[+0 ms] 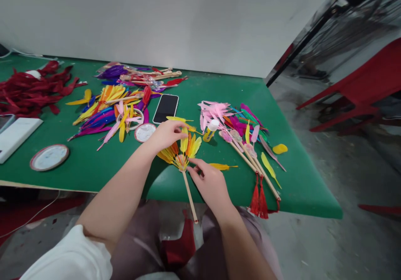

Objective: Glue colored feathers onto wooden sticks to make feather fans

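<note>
A feather fan (181,161) with yellow and orange feathers lies in front of me, its wooden stick (189,197) reaching past the table's front edge. My left hand (168,136) comes over the fan from the left, thumb and fingers closed on the upper part of a yellow feather (184,140). At the right of the fan's centre, my right hand (210,184) pinches its edge where the feather quills meet the stick. A glue stick (210,131) with a white cap stands just behind the fan. One loose orange-yellow feather (223,166) lies beside my right hand.
Fan sticks with red tassels (259,198) and loose pink feathers (216,112) lie at the right. A phone (166,108), tape rolls (50,157), bundled coloured feathers (102,115) and red ribbon-like pieces (28,90) spread leftward. A wall (156,21) borders the green table (300,188).
</note>
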Motion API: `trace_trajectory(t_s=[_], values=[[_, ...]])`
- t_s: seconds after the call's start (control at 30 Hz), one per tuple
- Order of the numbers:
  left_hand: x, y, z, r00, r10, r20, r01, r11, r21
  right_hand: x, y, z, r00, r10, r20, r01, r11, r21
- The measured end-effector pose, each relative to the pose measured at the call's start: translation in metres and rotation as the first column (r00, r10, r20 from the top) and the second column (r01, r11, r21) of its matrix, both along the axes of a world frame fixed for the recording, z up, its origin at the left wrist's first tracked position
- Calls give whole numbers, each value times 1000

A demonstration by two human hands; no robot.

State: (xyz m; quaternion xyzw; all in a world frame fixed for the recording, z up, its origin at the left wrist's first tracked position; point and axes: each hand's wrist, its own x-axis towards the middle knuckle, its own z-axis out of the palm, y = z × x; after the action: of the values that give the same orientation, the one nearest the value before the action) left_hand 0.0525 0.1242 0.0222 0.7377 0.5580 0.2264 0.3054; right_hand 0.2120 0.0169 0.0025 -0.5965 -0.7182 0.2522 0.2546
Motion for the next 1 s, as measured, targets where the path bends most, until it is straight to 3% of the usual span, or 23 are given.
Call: trace_trajectory(t_s=[0.43, 0.87, 1.0], values=[[-8, -2, -2, 999, 4, -34, -1, 996, 87, -6, -2, -8, 999, 49, 6, -50, 998, 33], [-22, -5, -5, 996, 63, -58, -56, 992, 115, -10, -2, -11, 998, 49, 44, -52, 996, 69], [-22, -3, -7, 997, 65, -48, -62, 996, 66, -11, -3, -11, 996, 51, 71, -57, 995, 77]])
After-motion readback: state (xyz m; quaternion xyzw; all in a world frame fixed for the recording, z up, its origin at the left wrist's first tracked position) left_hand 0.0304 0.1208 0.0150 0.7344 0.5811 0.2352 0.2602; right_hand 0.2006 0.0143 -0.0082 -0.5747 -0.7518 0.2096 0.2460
